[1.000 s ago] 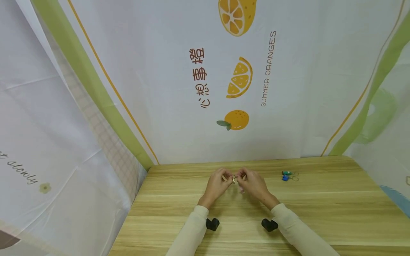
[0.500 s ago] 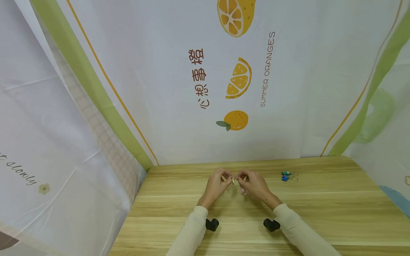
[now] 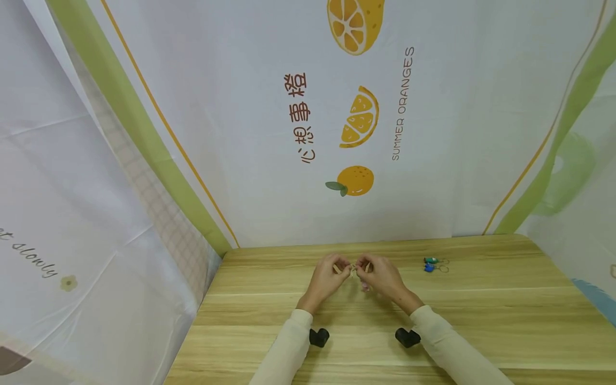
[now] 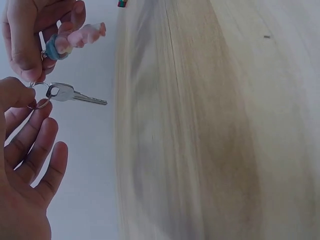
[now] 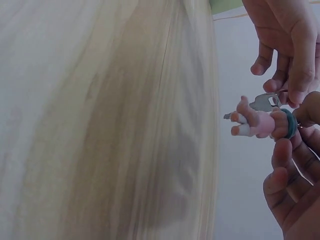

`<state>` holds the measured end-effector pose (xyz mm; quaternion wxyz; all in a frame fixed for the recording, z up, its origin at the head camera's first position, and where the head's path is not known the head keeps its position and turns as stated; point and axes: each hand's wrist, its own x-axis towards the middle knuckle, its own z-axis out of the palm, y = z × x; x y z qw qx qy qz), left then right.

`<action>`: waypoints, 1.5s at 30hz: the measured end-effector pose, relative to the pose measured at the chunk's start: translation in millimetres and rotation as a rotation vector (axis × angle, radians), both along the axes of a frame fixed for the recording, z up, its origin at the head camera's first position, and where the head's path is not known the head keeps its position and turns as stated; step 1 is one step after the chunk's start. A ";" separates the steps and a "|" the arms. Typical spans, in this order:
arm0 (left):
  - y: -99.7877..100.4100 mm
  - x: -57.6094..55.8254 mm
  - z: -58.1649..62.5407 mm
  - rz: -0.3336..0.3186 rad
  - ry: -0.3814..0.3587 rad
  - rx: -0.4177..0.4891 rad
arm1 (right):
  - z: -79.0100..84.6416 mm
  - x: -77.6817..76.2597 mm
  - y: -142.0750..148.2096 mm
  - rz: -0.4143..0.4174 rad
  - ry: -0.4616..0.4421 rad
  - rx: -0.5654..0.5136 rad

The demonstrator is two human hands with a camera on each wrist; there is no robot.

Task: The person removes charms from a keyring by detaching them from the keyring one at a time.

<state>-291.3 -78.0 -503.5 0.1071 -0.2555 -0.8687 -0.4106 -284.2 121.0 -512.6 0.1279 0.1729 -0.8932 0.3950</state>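
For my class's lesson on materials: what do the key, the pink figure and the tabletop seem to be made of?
Key: metal, smooth and silvery, judging by its grey sheen and notched edge.
Pink figure: probably moulded plastic or rubber, matt; its rounded forms leave open which.
Tabletop: smooth-looking wood or wood-look laminate; grain shows, but not whether it's printed.

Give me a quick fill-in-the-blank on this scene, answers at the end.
1. The left hand pinches a metal ring bearing a single ____.
2. At the right hand, the figurine keychain has a mostly ____ body.
3. On the table, a blue charm lies beside a ____ charm.
4. Both charms lie to the person's ____ of both hands.

Missing words: key; pink; green; right.
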 end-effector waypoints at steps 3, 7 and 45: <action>1.0 0.6 0.4 -0.007 -0.013 0.002 | 1.4 0.2 -0.6 0.006 0.007 -0.005; 2.3 0.5 1.2 -0.001 -0.042 -0.001 | 3.4 0.3 -0.9 0.006 0.027 0.009; 4.8 -0.8 1.6 0.018 0.009 0.006 | 5.4 -3.4 4.5 -0.005 -0.048 0.018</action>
